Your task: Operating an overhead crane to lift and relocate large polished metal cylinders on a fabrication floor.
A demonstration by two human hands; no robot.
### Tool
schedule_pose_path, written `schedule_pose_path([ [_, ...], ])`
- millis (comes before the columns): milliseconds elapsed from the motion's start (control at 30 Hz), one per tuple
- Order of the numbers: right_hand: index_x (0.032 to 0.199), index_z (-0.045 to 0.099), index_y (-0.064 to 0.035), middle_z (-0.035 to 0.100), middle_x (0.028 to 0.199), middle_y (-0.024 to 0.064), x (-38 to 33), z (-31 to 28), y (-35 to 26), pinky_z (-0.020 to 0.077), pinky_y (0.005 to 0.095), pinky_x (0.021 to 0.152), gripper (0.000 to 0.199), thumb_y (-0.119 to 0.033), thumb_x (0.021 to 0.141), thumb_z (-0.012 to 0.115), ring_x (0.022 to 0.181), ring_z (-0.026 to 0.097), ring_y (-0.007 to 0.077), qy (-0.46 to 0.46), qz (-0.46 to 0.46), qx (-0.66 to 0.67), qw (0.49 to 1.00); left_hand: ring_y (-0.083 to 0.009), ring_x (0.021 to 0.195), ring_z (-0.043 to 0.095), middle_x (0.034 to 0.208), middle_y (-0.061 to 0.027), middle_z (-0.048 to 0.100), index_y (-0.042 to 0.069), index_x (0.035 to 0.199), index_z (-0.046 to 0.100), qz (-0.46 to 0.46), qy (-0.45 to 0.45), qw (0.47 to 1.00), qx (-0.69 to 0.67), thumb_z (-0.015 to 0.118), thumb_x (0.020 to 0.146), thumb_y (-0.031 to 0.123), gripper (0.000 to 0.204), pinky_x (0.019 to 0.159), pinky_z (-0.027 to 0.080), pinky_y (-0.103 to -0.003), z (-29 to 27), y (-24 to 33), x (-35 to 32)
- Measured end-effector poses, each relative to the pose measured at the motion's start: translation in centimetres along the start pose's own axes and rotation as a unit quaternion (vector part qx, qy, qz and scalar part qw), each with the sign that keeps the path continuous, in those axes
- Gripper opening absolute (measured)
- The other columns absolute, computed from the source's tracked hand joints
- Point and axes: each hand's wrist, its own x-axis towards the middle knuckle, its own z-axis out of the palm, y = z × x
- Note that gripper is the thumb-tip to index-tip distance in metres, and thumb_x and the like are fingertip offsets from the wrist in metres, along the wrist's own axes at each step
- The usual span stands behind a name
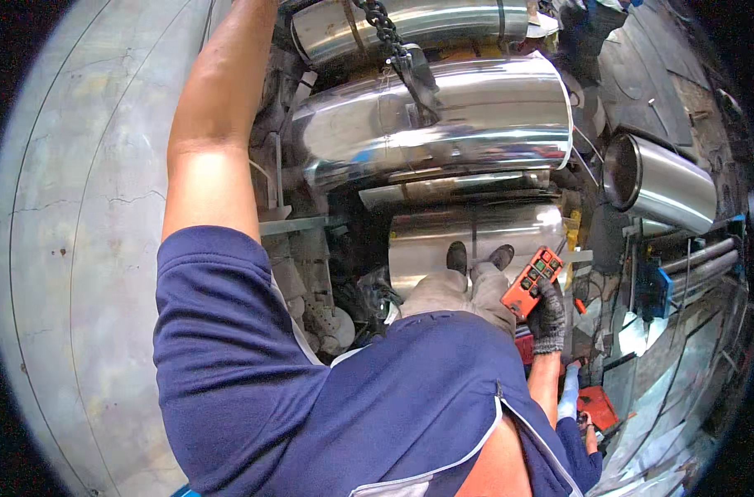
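My right hand (pixel 548 313), in a dark knit glove, grips an orange push-button remote (pixel 532 282) beside my right knee. My left arm (pixel 215 124) reaches straight up along a large curved steel wall (pixel 79 248); its hand passes out of the picture at the top. In front of me a big shiny steel cylinder (pixel 476 116) lies on its side, hung from a dark chain (pixel 383 25) by a clamp hook (pixel 418 83) on its rim. My shoes (pixel 479 257) stand on another polished steel drum (pixel 443 236) below it.
A third steel cylinder (pixel 426 21) lies behind the hung one, and a smaller open-ended one (pixel 662 186) sits at the right. Blue machine parts and rollers (pixel 683 273) stand at the right. An orange box (pixel 596 406) and steel sheet offcuts (pixel 667 431) lie at the lower right.
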Motion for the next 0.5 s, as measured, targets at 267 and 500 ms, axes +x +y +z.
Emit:
schedule_pose_path([
  [267, 0.137, 0.057, -0.0078, 0.067, 0.122, 0.0043, 1.4, -0.7, -4.0, 0.0530, 0.0407, 0.097, 0.045, -0.024, 0.097, 0.069, 0.110, 0.066, 0.0205, -0.025, -0.001, 0.025, 0.999, -0.0215, 0.092, 0.070, 0.104, -0.0080, 0.068, 0.003, 0.135, 0.052, 0.058, -0.043, 0.991, 0.109, 0.062, 0.101, 0.029, 0.044, 0.079, 0.058, -0.034, 0.3, -1.7, 1.0],
  [500, 0.136, 0.059, -0.0107, 0.069, 0.118, 0.0040, 3.5, -9.1, -4.6, 0.0538, 0.0400, 0.095, 0.045, -0.026, 0.095, 0.071, 0.109, 0.066, 0.0203, 0.068, -0.001, 0.034, 0.997, -0.0240, 0.103, 0.064, 0.117, -0.0121, 0.065, 0.011, 0.134, 0.058, 0.021, 0.024, 0.997, 0.063, 0.055, 0.102, 0.033, 0.039, 0.091, 0.049, -0.039, -0.7, -2.0, -1.9],
])
